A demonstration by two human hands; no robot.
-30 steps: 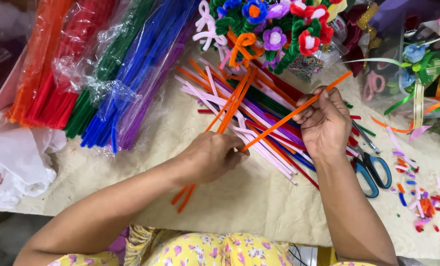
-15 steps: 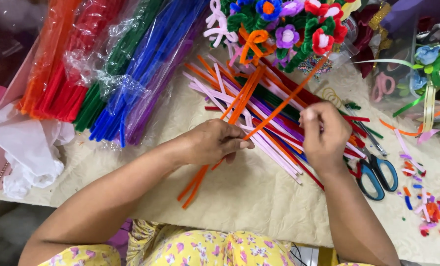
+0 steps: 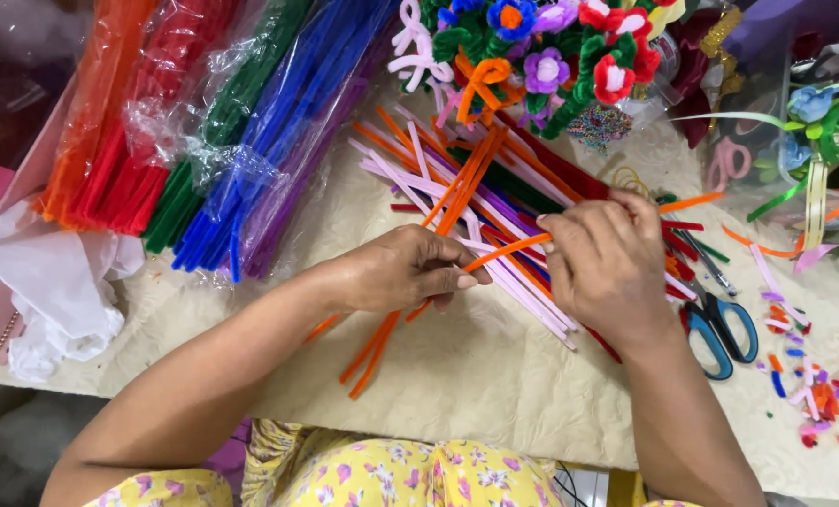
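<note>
1. While we look down at the work, an orange pipe cleaner [image 3: 506,252] runs between our two hands, its near end pinched at the fingertips of our left hand [image 3: 402,272] and its far part passing under the fingers of our right hand [image 3: 609,268]; an orange tip [image 3: 692,201] sticks out beyond the right hand, likely the same stem.
2. Held at both ends, the stem stays taut and clear of the pile, which we judge makes it easy to bend or twist.
3. Our left hand is also curled around a bunch of orange stems [image 3: 382,333]. They cross under the palm, so the spare ones appear kept ready. Their lower ends fan out on the cream mat [image 3: 494,376].
4. Our right fingers are clenched over the stem, knuckles up; we cannot tell how the thumb sits beneath.
5. Just beyond the hands lies a loose heap of pink, purple, red and green stems [image 3: 494,202].
6. Blue-handled scissors [image 3: 720,329] rest near the right wrist, with coloured snippings [image 3: 809,404] farther right.
7. Bagged bundles of orange, red, green and blue stems [image 3: 203,141] lie at the upper left, and finished fuzzy flowers [image 3: 551,47] stand at the top.
</note>
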